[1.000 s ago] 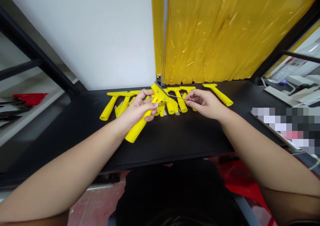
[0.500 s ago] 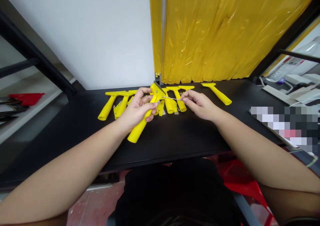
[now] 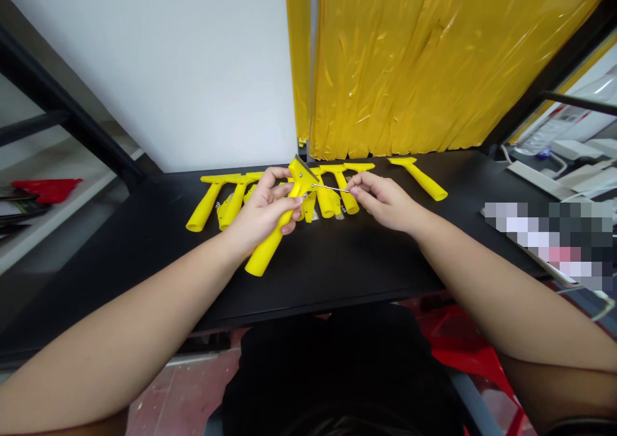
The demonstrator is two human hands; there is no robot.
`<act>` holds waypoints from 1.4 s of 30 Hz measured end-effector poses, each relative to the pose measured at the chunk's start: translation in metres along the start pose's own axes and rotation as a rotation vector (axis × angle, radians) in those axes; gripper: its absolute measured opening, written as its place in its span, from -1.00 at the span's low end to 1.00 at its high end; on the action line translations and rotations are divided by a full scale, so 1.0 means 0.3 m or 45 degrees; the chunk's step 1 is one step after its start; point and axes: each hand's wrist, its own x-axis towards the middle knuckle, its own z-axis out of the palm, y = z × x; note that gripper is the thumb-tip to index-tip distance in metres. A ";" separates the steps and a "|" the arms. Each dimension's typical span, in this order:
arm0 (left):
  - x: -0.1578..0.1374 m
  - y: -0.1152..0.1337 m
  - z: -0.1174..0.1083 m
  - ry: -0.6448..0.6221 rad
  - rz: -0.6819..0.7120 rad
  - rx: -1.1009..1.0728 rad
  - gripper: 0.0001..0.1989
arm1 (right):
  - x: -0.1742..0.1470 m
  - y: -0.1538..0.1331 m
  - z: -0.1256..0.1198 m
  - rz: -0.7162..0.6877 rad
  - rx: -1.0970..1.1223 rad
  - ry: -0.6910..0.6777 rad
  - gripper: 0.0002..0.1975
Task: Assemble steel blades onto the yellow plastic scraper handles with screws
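Observation:
My left hand (image 3: 267, 208) is closed round a yellow scraper (image 3: 267, 249), its handle slanting down to the left and a thin dark blade along its head. Between the fingertips of my right hand (image 3: 378, 197) is a thin metal hex key (image 3: 332, 188). Its far tip meets the scraper's head by a screw; whether it sits inside the screw I cannot tell. Behind both hands lie several more yellow scrapers (image 3: 205, 204) in a row, partly hidden by my left hand. Small yellow plates (image 3: 310, 206) and metal bits lie among them.
One yellow scraper (image 3: 427, 180) lies apart at the right on the black table (image 3: 332, 262). A white panel (image 3: 193, 69) and a yellow plastic sheet (image 3: 395, 69) rise behind the table. Black frame posts stand at both sides. Boxes and a clear bottle (image 3: 549, 130) are at far right.
Hardly anything differs. Both hands keep their hold on the scraper and the hex key, and the view has shifted very slightly.

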 end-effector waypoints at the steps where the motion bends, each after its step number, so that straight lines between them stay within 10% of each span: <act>1: 0.000 0.000 0.000 0.002 0.001 -0.002 -0.49 | 0.000 -0.003 -0.001 -0.004 0.014 -0.001 -0.78; 42: -0.014 -0.006 0.030 0.111 0.116 0.233 -0.52 | 0.011 0.018 0.040 0.174 0.034 -0.010 -0.69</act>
